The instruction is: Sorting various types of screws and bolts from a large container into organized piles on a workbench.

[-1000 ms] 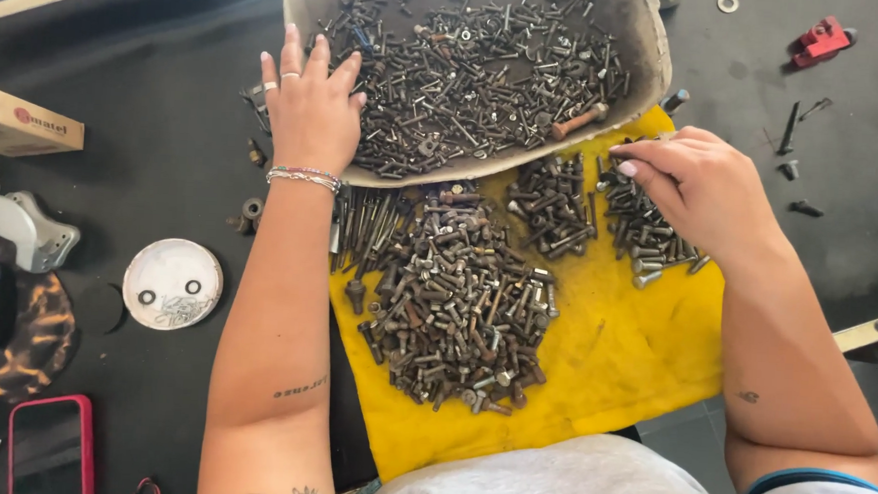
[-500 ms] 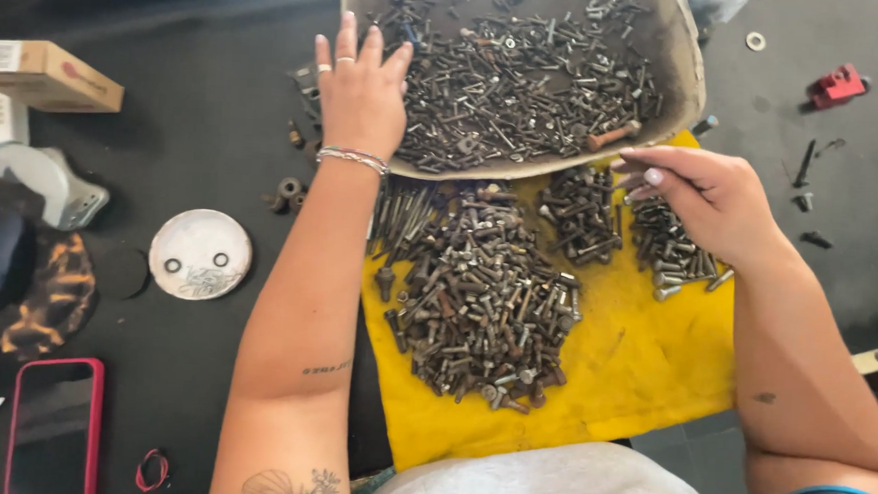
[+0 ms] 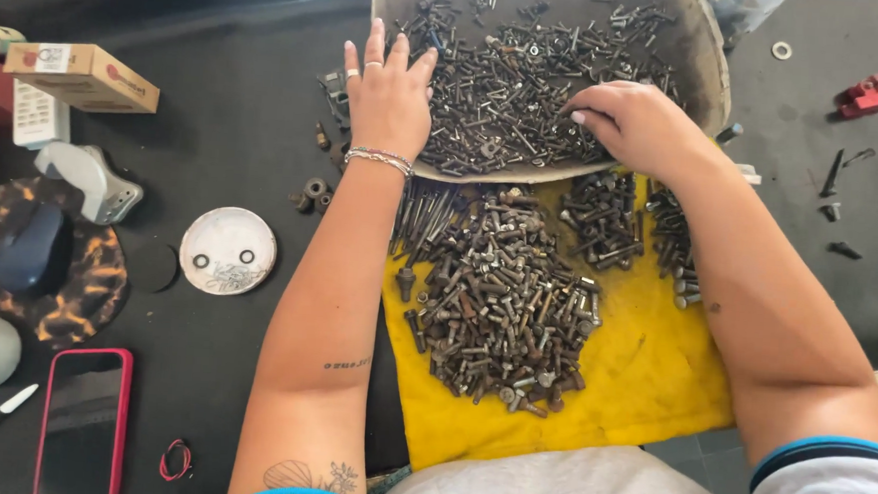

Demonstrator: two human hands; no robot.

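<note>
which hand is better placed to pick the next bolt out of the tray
Probably the right hand: its fingertips lie curled on the loose bolts and screws inside the grey tray. The left hand lies flat with fingers spread over the tray's left edge, seemingly steadying it.

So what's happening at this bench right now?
A person is picking through mixed bolts and screws in a grey tray. The left hand rests flat on the tray's near-left edge; the right hand reaches into the hardware. Below, sorted piles of bolts lie on a yellow cloth.
</note>
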